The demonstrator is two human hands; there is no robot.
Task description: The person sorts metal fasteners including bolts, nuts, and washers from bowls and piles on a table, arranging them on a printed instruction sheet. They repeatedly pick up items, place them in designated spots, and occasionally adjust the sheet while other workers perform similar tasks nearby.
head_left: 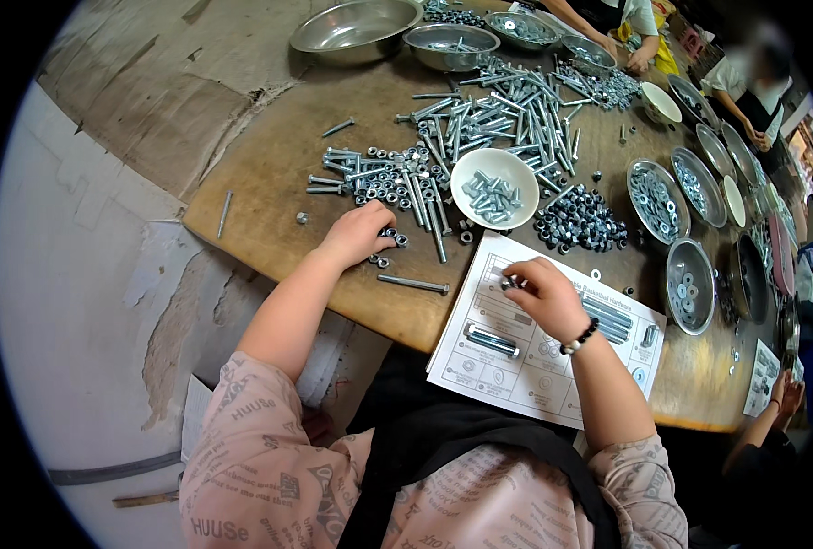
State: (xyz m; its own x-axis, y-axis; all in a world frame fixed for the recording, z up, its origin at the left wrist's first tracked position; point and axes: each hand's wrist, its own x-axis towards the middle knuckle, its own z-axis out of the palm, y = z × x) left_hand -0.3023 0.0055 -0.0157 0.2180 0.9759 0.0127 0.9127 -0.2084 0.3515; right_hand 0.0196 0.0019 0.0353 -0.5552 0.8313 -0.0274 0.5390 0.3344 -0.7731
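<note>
My left hand (359, 236) is at the near edge of a heap of steel nuts (393, 186), its fingers curled onto a few nuts (401, 241) on the tabletop. Over a printed hardware sheet (599, 410), my right hand (550, 297) pinches a small metal nut (510, 283) between thumb and fingertips. Several bolts (492, 339) lie side by side on the sheet, and a second group of long bolts (608, 320) rests beyond my right wrist. Left of the sheet, a single long bolt (413, 285) lies near the table edge.
A white bowl of short bolts (493, 220) stands ahead, beside dark-insert nuts (585, 220) and a large bolt pile (507, 114). Metal bowls of washers (688, 316) line the right. A wide steel basin (356, 32) stands far back. Co-workers' hands (643, 55) are across the table.
</note>
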